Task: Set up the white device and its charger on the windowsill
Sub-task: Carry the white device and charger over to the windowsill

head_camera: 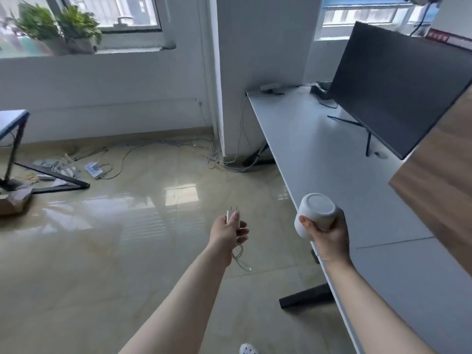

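My right hand (328, 235) grips the white device (315, 212), a rounded cylinder, tilted with its flat round end toward me, just over the left edge of the desk. My left hand (229, 232) holds the white charger (232, 215) out over the floor, its two prongs pointing away. The charger's thin white cable (241, 260) hangs in a loop below my fingers. The windowsill (132, 51) runs along the far wall at the upper left, well away from both hands.
Two potted plants (60, 29) stand on the left part of the sill. A white desk (332, 159) with a dark monitor (398, 90) is on my right. A power strip (94, 170) and tangled cables lie on the glossy tiled floor. A table's black leg frame (48, 175) is at left.
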`<control>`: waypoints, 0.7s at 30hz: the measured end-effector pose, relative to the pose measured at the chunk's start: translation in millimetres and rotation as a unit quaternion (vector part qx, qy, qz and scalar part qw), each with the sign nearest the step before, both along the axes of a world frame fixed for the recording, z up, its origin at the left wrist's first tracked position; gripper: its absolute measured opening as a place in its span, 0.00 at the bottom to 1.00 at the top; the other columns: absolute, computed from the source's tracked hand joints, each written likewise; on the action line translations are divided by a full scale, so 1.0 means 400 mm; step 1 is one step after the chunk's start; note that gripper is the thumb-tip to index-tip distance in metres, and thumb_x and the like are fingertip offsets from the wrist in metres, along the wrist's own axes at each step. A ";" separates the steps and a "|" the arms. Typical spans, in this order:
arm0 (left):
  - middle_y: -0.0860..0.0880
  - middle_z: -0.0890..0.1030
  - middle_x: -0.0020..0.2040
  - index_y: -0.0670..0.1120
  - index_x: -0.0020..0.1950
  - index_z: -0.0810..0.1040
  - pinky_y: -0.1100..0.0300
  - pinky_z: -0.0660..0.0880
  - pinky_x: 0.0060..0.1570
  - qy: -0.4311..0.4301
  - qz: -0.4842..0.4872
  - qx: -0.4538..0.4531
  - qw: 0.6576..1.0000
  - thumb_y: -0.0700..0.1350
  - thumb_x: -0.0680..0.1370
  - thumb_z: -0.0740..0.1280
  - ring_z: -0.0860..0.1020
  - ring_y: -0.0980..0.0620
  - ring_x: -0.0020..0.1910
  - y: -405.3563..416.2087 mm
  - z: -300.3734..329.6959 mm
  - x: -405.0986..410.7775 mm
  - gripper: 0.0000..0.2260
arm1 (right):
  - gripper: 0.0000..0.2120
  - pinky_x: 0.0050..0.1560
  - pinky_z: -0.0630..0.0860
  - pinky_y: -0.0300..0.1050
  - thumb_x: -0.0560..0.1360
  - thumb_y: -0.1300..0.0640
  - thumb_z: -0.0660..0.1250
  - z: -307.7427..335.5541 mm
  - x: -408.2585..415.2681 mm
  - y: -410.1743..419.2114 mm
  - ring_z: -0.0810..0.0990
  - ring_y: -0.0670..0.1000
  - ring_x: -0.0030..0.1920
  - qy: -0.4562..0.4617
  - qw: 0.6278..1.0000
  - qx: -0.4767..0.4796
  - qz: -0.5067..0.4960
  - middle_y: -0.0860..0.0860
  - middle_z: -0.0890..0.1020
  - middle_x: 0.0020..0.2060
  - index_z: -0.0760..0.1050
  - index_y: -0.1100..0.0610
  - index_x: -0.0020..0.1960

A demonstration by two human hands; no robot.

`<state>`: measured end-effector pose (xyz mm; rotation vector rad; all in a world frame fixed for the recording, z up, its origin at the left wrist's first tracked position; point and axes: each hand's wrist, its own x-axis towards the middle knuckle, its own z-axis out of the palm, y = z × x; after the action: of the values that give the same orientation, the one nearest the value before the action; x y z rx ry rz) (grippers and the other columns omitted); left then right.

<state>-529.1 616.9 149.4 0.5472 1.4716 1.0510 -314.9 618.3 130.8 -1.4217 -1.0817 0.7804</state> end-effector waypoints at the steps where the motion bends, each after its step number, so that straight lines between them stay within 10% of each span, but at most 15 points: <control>1: 0.42 0.77 0.46 0.34 0.58 0.72 0.68 0.73 0.22 -0.001 0.009 0.002 1.000 0.48 0.81 0.60 0.76 0.52 0.33 0.043 0.005 -0.019 0.17 | 0.36 0.56 0.76 0.52 0.54 0.40 0.76 0.004 -0.022 0.053 0.78 0.53 0.55 -0.001 1.000 -0.001 0.010 0.50 0.79 0.54 0.72 0.52 0.58; 21: 0.45 0.77 0.39 0.37 0.54 0.73 0.68 0.72 0.22 0.000 0.082 0.010 0.997 0.48 0.81 0.60 0.76 0.53 0.31 0.717 0.012 -0.441 0.14 | 0.32 0.56 0.74 0.47 0.50 0.41 0.76 0.041 -0.454 0.799 0.78 0.52 0.52 0.030 0.997 -0.008 0.065 0.41 0.78 0.48 0.72 0.46 0.53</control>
<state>-705.4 903.8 154.2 0.4455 1.5276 1.1942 -496.5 938.0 147.2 -1.3423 -1.1316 0.9202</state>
